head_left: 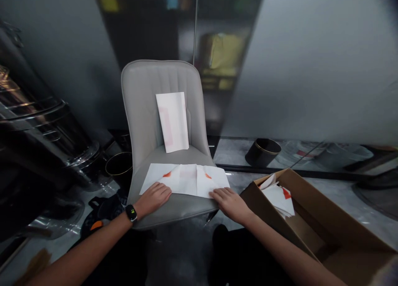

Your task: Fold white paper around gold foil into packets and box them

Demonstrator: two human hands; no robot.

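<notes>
A white folded paper with two small orange-red marks lies across the seat of a grey chair. My left hand rests on the paper's front left edge, its fingers lying flat. At the front right corner of the same paper, my right hand also lies flat, fingers extended. Behind it, a second white folded paper with a faint pink print leans upright against the chair's backrest.
An open cardboard box stands at the right, holding white papers with orange-red marks. Black bins stand on the floor on both sides of the chair. Shiny metal cylinders and a dark bag are at the left.
</notes>
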